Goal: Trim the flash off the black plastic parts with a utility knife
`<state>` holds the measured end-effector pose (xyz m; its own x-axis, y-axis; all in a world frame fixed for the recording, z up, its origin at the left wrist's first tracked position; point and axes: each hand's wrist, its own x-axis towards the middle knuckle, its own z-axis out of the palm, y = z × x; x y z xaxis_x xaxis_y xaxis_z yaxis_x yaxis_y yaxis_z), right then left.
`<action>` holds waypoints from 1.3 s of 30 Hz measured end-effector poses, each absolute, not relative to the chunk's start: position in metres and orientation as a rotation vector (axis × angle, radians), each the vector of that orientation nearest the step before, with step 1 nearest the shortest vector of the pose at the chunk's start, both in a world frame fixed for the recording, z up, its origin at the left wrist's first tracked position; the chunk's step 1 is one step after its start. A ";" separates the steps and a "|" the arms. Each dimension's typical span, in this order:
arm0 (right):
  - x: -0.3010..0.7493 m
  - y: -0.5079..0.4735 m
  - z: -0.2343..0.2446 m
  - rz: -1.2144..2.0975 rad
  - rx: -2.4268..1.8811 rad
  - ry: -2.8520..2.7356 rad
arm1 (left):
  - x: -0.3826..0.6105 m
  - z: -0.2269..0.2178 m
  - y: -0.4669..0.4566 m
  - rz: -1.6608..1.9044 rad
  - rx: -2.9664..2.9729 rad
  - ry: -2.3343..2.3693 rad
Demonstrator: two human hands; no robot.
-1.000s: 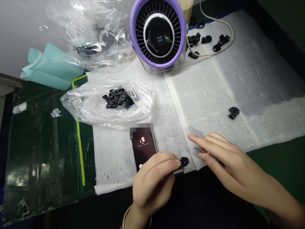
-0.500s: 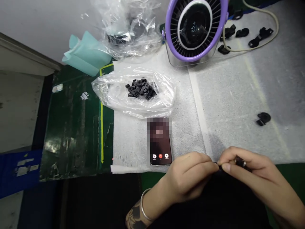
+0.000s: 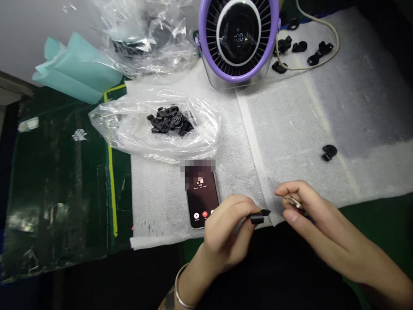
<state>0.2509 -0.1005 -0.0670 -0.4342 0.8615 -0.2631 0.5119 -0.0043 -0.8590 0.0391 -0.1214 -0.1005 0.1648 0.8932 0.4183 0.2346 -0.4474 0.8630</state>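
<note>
The dark green worktop bears a yellow tape line and, over its right part, white foam sheets. On the foam lie a phone near the front edge, a clear bag of black parts just behind it, a purple fan at the back, its cord looping round more loose parts, and one lone part well to the right. A second, crumpled bag and teal paper lie at the far left.
</note>
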 end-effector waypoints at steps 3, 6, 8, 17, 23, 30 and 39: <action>0.249 -0.101 -0.066 1.036 -1.285 -2.239 | 0.038 -0.101 -0.121 1.322 1.768 1.113; 0.244 -0.103 -0.066 0.720 -1.170 -2.476 | 0.038 -0.100 -0.122 1.319 1.784 1.161; 0.243 -0.104 -0.066 0.589 -1.153 -2.541 | 0.037 -0.099 -0.123 1.309 1.808 1.186; 0.244 -0.104 -0.067 0.397 -1.112 -2.616 | 0.037 -0.099 -0.121 1.306 1.929 1.191; 0.245 -0.104 -0.067 0.392 -1.122 -2.616 | 0.038 -0.099 -0.121 1.297 1.963 1.196; 0.248 -0.100 -0.071 0.369 -1.192 -2.579 | 0.038 -0.097 -0.123 1.321 1.921 1.140; 0.250 -0.108 -0.060 0.418 -1.176 -2.507 | 0.038 -0.097 -0.123 1.360 1.931 1.175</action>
